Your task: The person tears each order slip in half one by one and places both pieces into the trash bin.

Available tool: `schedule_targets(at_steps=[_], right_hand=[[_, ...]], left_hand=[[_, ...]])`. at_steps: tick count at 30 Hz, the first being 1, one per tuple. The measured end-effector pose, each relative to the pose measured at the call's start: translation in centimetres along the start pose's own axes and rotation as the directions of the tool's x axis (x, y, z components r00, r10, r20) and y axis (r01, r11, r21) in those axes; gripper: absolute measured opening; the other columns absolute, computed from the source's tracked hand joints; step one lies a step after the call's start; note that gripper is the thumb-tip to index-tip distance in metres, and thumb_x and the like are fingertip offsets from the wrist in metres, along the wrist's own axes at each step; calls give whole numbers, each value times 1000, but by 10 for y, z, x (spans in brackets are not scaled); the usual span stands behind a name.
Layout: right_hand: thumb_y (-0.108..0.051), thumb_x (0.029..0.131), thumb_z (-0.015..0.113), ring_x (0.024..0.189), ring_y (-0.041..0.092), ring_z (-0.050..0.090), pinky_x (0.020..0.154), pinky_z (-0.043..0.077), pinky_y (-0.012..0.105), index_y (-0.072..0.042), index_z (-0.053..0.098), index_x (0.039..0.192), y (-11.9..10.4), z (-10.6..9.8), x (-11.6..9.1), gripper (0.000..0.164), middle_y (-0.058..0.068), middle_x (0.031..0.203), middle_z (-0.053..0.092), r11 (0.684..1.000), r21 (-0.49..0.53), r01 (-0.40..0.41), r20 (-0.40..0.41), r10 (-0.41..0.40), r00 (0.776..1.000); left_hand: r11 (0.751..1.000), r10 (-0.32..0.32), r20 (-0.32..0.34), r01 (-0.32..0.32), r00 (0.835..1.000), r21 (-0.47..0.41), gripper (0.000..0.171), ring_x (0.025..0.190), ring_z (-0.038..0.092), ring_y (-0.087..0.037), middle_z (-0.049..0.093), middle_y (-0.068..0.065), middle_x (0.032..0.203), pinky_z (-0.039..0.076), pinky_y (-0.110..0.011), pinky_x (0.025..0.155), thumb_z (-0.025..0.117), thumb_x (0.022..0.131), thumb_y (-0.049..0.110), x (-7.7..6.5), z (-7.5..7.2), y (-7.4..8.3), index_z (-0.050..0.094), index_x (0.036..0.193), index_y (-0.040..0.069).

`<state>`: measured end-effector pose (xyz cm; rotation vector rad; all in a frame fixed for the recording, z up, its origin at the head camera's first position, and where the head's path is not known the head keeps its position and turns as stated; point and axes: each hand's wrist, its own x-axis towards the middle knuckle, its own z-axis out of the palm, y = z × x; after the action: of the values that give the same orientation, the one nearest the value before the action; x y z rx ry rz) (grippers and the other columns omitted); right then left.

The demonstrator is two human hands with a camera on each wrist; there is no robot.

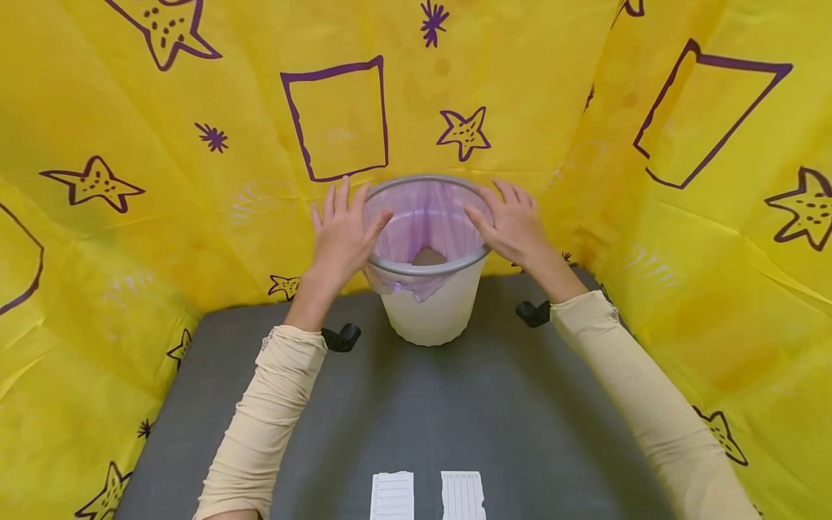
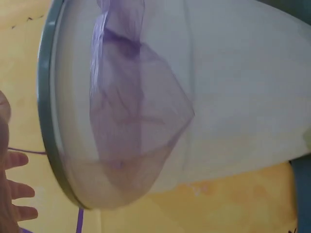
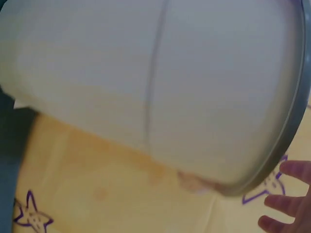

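A white waste bin (image 1: 429,314) stands upright at the far side of the table, with a grey ring (image 1: 427,270) around its mouth. A translucent purple bin liner (image 1: 448,220) lines it, and part hangs outside below the ring, as the left wrist view shows with a loose liner flap (image 2: 131,102). Something brownish (image 1: 429,256) shows at the bottom. My left hand (image 1: 341,238) is spread at the left of the rim, and my right hand (image 1: 516,227) is spread at the right. Both have extended fingers; whether they touch the ring is unclear. Neither pinches anything.
Two white lined paper slips, a left slip (image 1: 393,497) and a right slip (image 1: 463,497), lie at the near edge of the dark grey table (image 1: 422,412). Yellow patterned cloth (image 1: 247,108) hangs behind and at both sides, close behind the bin.
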<state>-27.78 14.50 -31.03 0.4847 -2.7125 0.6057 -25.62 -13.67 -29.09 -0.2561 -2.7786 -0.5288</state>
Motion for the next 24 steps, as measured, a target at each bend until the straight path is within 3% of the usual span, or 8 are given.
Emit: schedule_targets(at_steps=[10, 18, 24], right_hand=[[-61, 98, 29, 145, 43, 20, 115, 13, 63, -17, 34, 151, 31, -11, -15, 69, 19, 159, 24, 996, -44, -78, -29, 77, 997], [-68, 95, 23, 146, 48, 9, 110, 4, 74, -20, 28, 153, 62, -10, -42, 76, 20, 161, 15, 983, -38, -179, -22, 178, 984], [-71, 94, 21, 148, 48, 1, 109, -4, 76, -22, 22, 155, 70, -7, -49, 79, 20, 163, 8, 976, -54, -211, -4, 211, 977]], left_hand=[[999, -22, 9, 22, 1000, -30, 82, 151, -1, -38, 2, -13, 165, -4, -69, 115, 30, 92, 73, -8, -10, -35, 16, 156, 24], [994, -103, -22, 103, 994, -35, 86, 150, -6, -41, -4, -15, 164, -3, -72, 113, 27, 90, 76, -44, 3, -81, 13, 157, 23], [993, -113, -47, 111, 992, -43, 88, 150, -7, -41, -5, -15, 164, -5, -72, 112, 26, 89, 77, -55, 1, -95, 11, 157, 24]])
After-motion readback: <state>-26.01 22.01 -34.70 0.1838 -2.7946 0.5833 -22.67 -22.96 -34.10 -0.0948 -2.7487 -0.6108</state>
